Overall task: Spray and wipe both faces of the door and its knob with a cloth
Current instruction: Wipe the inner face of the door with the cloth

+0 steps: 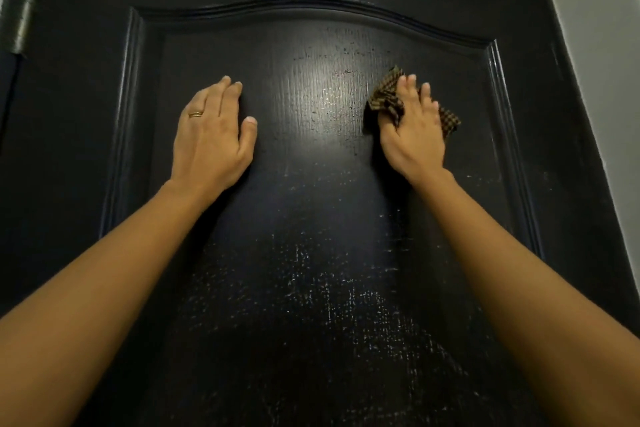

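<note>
Left hand (211, 135) rests flat on the black door (311, 305), left of panel centre, grip open, fingers straight; right hand (412, 135), grip likewise open, presses the bunched checked cloth (384, 99) against the panel's right side.

glossy black door (311, 253) flecked with pale speckles; brown-and-black checked cloth (386, 99); gold ring (196, 113); dull metal hinge (24, 15); white wall (602, 28).
</note>
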